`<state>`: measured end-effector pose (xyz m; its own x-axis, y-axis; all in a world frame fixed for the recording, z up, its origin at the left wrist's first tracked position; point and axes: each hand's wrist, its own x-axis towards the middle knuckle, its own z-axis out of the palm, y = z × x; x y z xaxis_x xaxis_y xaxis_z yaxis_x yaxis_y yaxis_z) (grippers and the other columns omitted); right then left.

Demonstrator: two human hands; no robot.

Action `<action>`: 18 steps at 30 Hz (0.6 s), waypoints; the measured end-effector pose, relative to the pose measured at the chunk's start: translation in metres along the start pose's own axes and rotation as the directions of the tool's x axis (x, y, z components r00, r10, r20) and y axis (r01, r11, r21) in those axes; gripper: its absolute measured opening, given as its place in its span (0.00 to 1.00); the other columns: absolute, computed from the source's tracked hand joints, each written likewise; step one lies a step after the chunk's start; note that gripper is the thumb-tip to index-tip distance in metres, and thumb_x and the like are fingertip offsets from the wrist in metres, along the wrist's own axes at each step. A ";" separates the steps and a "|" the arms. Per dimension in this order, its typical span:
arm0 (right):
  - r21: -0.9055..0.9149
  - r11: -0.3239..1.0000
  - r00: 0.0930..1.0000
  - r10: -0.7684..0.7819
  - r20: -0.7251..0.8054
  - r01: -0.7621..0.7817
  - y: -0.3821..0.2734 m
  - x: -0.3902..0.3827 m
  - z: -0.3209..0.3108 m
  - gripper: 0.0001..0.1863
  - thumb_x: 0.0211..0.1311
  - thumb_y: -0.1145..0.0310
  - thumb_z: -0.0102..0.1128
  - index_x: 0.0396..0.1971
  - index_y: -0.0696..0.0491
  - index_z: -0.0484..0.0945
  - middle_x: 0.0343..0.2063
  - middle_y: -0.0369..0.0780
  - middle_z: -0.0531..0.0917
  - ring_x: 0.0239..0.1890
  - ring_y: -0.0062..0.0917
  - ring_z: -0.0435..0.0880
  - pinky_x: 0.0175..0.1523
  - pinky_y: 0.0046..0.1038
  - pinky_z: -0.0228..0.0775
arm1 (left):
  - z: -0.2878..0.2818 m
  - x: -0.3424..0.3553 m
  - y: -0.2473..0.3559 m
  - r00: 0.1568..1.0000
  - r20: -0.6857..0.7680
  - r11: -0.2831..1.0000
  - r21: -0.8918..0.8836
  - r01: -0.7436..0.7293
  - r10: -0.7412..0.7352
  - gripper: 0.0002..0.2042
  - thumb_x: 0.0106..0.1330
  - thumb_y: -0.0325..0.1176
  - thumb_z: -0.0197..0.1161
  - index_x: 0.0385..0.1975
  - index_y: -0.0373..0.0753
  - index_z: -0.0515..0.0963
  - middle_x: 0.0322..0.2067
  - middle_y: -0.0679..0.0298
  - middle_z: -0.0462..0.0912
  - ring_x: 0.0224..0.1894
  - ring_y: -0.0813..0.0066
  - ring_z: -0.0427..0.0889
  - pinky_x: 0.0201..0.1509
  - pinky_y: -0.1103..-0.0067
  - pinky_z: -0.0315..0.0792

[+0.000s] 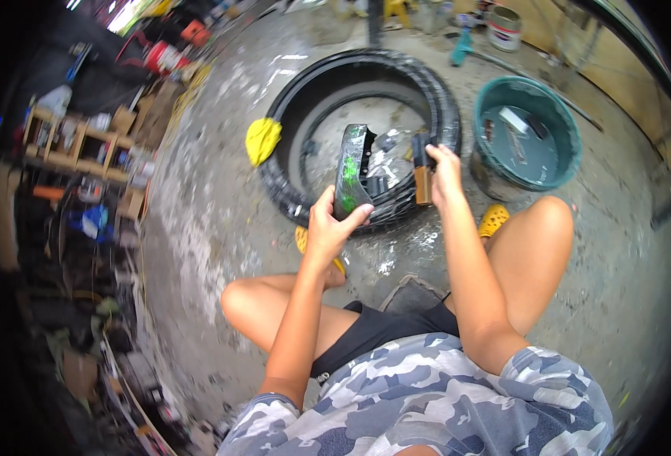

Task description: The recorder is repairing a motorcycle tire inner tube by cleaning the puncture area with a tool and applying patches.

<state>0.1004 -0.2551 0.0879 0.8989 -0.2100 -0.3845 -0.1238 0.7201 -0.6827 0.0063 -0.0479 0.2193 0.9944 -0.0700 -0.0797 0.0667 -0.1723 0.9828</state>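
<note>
You are sitting low over a wet concrete floor [221, 205], knees spread, and both your hands are working at the centre of the frame. Your left hand [331, 222] is gripping the lower edge of a black curved plastic panel [353, 173] smeared with green paint, fingers wrapped around it and holding it upright. Your right hand [443, 169] is closing around a brush with a brown handle [423, 176], just to the right of the panel, the bristle end pointing up. Behind both hands a black tyre [366, 76] is lying flat on the floor, with a yellow rag [262, 139] draped over its left rim. In the upper right of the frame a teal tub [567, 121] is standing just beside the tyre. Yellow sandals are showing under your hands, one [493, 220] near your right knee. Cluttered wooden shelves [69, 144] are filling the upper left.
</note>
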 end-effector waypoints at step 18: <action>-0.264 0.962 0.915 0.165 0.367 -0.067 0.029 -0.042 0.072 0.08 0.64 0.71 0.56 0.40 0.58 0.74 0.29 0.40 0.81 0.27 0.27 0.81 0.31 0.31 0.78 | 0.039 -0.135 -0.107 0.846 -0.514 0.984 -0.166 0.064 -0.142 0.08 0.62 0.32 0.68 0.30 0.34 0.78 0.26 0.72 0.78 0.28 0.86 0.71 0.34 0.83 0.68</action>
<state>0.0893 -0.1781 0.1290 0.9569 0.1691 -0.2361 -0.2903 0.5319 -0.7955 -0.1382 -0.0580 0.1183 0.8743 0.4700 -0.1212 0.1430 -0.0107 0.9897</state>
